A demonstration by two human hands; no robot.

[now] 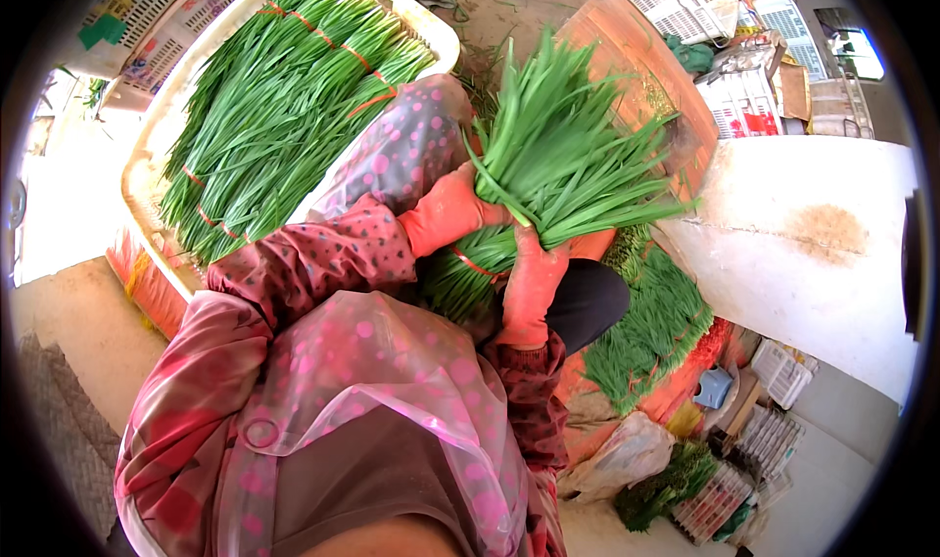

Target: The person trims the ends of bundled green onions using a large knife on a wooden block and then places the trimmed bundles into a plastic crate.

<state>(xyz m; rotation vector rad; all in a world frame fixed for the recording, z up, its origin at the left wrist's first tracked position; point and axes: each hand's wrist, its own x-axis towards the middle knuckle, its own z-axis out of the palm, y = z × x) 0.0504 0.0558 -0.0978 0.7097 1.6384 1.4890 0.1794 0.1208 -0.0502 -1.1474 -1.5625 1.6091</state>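
A thick bunch of green garlic chives (573, 156) is held in front of my knees, its leaf tips fanned out toward the far right. My left hand (448, 210), in an orange rubber glove, is closed round its left side. From the right, my right hand (532, 281), gloved the same way, grips the bunch with the thumb pressed on top. A red band (474, 262) crosses the stems between the hands, near the butt end. Fingers under the bunch are hidden.
At the left stands a pale plastic crate (147, 158) with several banded chive bundles (304, 97). Loose chives (651, 332) lie at the right on orange sheeting. A white board (793, 205) juts in beyond them. White baskets (681, 4) are stacked at the far right.
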